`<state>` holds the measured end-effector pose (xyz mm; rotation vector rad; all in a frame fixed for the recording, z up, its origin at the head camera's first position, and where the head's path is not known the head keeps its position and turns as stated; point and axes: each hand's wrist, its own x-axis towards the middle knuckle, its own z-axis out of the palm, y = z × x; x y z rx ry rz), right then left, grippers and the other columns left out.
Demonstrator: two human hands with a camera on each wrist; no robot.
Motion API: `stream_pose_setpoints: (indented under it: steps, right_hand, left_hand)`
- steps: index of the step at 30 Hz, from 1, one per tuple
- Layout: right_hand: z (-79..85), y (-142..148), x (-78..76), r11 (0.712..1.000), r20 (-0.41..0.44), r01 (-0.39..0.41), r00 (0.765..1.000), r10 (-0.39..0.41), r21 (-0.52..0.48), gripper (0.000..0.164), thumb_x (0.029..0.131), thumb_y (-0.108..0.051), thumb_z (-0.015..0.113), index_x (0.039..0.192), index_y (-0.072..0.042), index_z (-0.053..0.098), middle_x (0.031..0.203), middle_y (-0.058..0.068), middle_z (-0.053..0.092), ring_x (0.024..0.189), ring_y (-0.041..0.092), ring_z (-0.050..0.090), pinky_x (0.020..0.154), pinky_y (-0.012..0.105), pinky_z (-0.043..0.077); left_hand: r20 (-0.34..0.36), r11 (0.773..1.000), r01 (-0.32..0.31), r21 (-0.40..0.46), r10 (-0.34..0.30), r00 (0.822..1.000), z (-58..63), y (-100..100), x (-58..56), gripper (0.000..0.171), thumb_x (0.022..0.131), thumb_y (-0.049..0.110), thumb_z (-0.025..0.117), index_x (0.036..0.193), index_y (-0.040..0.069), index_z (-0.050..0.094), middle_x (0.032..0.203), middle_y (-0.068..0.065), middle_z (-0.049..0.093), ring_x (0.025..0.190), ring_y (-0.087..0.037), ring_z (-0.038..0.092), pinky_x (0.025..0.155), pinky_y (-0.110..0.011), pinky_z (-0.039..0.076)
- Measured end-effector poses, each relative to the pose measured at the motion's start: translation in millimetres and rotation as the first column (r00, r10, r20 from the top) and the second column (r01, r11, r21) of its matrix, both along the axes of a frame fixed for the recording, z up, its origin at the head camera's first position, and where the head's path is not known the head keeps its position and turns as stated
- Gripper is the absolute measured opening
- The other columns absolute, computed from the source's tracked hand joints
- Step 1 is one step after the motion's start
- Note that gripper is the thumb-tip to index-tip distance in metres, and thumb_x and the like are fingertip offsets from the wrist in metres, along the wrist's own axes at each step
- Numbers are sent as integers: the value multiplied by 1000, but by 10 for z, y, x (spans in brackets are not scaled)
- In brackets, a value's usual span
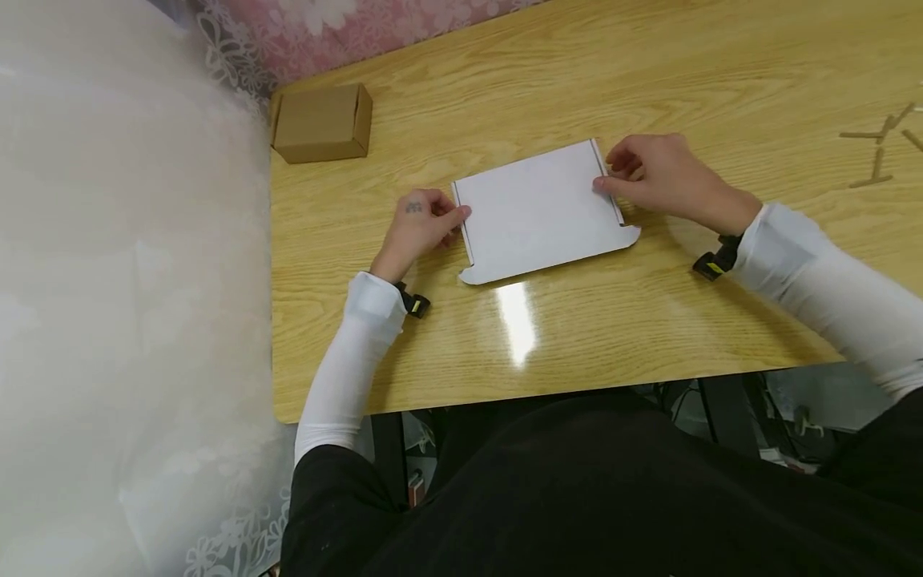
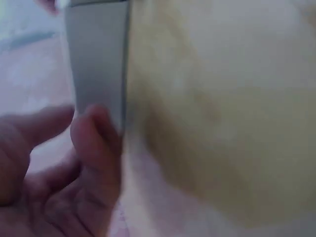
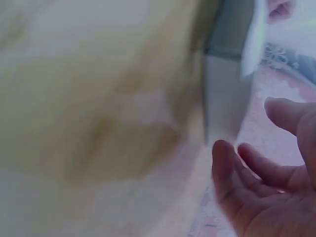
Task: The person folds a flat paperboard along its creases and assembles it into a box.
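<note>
A flat white cardboard box (image 1: 537, 208) lies on the table, a flap with rounded ends sticking out along its near side. My left hand (image 1: 421, 224) grips the box's left end, thumb on the top edge and fingers against the side; the left wrist view shows the fingers (image 2: 96, 143) on the grey-white side wall (image 2: 98, 54). At the right end is my right hand (image 1: 659, 176), fingers loosely bent. In the right wrist view its thumb (image 3: 284, 113) stands apart from the box (image 3: 227, 98), and a fingertip is by the lower end of the wall.
A closed brown cardboard box (image 1: 320, 124) sits at the table's far left corner. Several small wooden sticks (image 1: 880, 148) lie at the far right. A whitish, flower-patterned curtain (image 1: 137, 280) hangs along the left edge of the wooden table (image 1: 577, 336).
</note>
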<state>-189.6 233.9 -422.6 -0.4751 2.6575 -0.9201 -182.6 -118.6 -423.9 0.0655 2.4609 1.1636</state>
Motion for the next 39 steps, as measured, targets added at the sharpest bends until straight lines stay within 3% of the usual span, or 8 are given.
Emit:
stream_pose_setpoints:
  steps: [4,8,26,30,32,35,37,39]
  right_hand:
    - [85,12,63,982,28,-111,994,108,150,42,87,-51,58,84,-9,66,72,2,63,64,17,53,56,28,42]
    - [73,-9,89,952,55,-236,972,230,194,39,87,-49,61,70,-13,62,57,-2,54,53,13,45,50,26,35]
    - [100,-102,120,930,21,-282,958,286,234,39,90,-40,61,64,-10,58,57,0,53,50,15,44,52,29,36]
    - [77,-6,92,933,50,-310,951,306,182,39,95,-40,51,71,-11,64,60,-2,57,52,13,47,53,27,38]
    - [88,87,74,938,48,-299,954,296,175,40,98,-37,45,78,-11,67,64,-1,60,54,12,49,53,28,39]
    - [128,214,47,944,-46,-265,959,279,195,29,98,-28,48,96,-6,67,72,3,64,57,13,54,55,30,43]
    - [142,256,35,939,-143,-269,942,302,215,23,94,-22,58,109,-5,62,82,7,64,62,17,56,57,35,45]
    - [118,242,25,924,-216,-330,904,368,192,36,87,-17,68,120,-6,58,94,9,63,70,19,59,62,38,47]
  left_hand:
    - [116,984,153,-86,-143,983,47,-49,57,55,82,60,60,67,7,58,54,-3,47,48,-16,41,48,-27,34]
    - [178,960,252,-121,-229,957,74,-47,86,60,79,59,64,63,2,57,49,5,34,47,-10,27,46,-26,20]
    - [159,970,224,-96,-207,965,88,2,122,47,79,46,71,63,4,57,52,5,36,45,-10,27,44,-24,21]
    - [140,966,251,-65,-240,961,87,-64,108,49,83,51,64,69,4,62,53,5,39,47,-10,30,46,-25,24]
    - [113,968,244,-55,-236,965,84,-133,96,50,87,53,58,74,6,67,54,2,42,48,-11,32,48,-26,26]
    - [-38,966,244,-92,-248,968,95,-250,80,36,92,43,56,86,10,70,64,0,50,54,-12,38,52,-27,33]
    - [-159,958,254,-135,-273,949,96,-308,72,22,91,31,62,99,12,69,80,-2,56,64,-15,45,59,-28,38]
    - [-258,940,296,-169,-332,907,87,-333,77,26,86,18,69,112,14,65,102,-1,55,79,-16,50,67,-29,43]
